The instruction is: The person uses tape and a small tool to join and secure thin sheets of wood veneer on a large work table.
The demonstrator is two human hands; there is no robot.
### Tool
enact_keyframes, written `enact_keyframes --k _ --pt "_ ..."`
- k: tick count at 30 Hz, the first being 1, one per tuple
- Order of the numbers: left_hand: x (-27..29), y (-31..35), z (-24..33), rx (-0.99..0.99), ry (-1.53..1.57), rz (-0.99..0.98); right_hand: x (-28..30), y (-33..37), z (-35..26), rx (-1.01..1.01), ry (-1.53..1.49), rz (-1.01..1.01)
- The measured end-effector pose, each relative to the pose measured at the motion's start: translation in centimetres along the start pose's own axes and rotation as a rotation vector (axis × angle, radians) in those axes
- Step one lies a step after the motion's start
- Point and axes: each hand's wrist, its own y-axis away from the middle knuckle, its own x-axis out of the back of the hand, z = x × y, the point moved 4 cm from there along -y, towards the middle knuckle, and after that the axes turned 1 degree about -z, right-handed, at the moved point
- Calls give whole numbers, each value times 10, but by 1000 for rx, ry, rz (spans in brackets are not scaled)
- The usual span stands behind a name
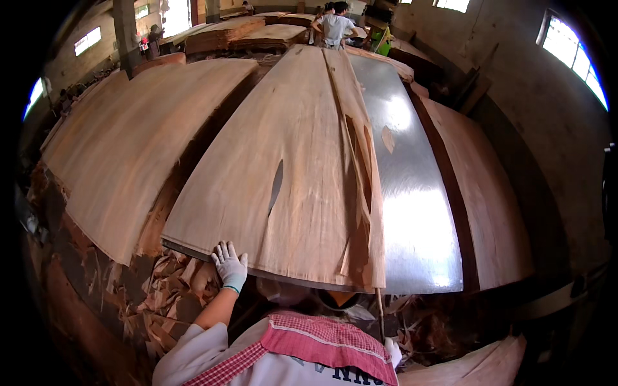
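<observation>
Resting left hand [230, 265] on split veneer sheet [290, 167] edge.

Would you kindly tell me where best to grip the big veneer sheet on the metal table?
Probably the near left edge, from the near side, where the left hand already rests. There the veneer sheet overhangs the metal table and looks whole; its right part is split into long strips that would likely tear. The right hand is barely visible.

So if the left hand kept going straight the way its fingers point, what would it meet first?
The left hand already touches the near edge of the wood veneer sheet; going straight on, it would probably slide onto that sheet's surface.
</observation>
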Motion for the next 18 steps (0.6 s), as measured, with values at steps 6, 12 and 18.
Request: enact_keyframes --k 6,12,18 --pt "-3 -14 4 -8 9 3 40 -80 -84 106 -244 254" --pt "0 -18 2 1 -28 -11 58 -94 -53 60 -181 310" --pt "-3 -18 -1 -9 -105 -27 75 -89 -14 90 -100 346"
